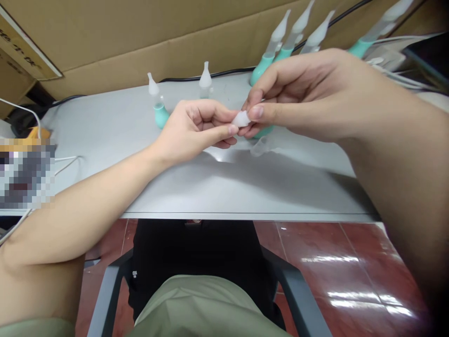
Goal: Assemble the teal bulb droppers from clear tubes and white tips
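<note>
A small white translucent tip is pinched between my two hands above the table. My left hand grips its left end with thumb and fingers. On its right end, the thumb and fingers of my right hand are closed. Just below my right hand lies a clear plastic tube, and part of a mint-green bulb shows behind the fingers. Left of my left hand stands a nasal aspirator with a green bulb and white tip. Another aspirator stands behind, its lower part hidden by my left hand.
Several more aspirators stand at the back right, partly behind my right hand. A cardboard wall and a black cable border the grey table at the back. White cables and a dark device lie far right.
</note>
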A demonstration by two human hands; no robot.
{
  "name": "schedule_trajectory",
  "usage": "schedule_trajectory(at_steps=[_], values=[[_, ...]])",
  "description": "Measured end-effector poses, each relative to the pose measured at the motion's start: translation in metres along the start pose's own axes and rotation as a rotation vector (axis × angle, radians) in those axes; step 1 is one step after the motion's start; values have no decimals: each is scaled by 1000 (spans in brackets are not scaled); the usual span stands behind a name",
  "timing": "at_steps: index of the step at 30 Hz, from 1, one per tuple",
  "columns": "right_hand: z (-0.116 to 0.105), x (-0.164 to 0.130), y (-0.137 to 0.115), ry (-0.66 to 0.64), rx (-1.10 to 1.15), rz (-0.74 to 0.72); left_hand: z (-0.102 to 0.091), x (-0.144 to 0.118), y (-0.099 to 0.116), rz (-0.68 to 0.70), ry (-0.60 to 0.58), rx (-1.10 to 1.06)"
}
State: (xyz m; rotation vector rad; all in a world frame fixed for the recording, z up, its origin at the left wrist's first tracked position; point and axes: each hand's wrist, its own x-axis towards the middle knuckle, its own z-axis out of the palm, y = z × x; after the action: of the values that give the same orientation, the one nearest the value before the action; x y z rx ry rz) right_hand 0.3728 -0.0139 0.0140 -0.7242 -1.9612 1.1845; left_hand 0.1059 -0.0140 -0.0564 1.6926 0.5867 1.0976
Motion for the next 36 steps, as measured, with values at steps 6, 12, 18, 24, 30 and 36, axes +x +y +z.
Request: schedule_trajectory(at_steps=[6,12,18,24,30,36], values=[[-1,2,2,3,-2,41,2,2,-8,-16,28,8],[9,3,3,37,69,-13,-5,3,-9,-12,9,75],[16,1,0,154,43,-105,-4,0,-2,-7,13,109],[12,0,-2,126,28,-45,-2,1,-3,5,30,80],[9,-1,-4,88,54,14,-4,0,-4,23,18,36],[4,-1,-3,24,42,60,-6,1,-7,86,-20,1]])
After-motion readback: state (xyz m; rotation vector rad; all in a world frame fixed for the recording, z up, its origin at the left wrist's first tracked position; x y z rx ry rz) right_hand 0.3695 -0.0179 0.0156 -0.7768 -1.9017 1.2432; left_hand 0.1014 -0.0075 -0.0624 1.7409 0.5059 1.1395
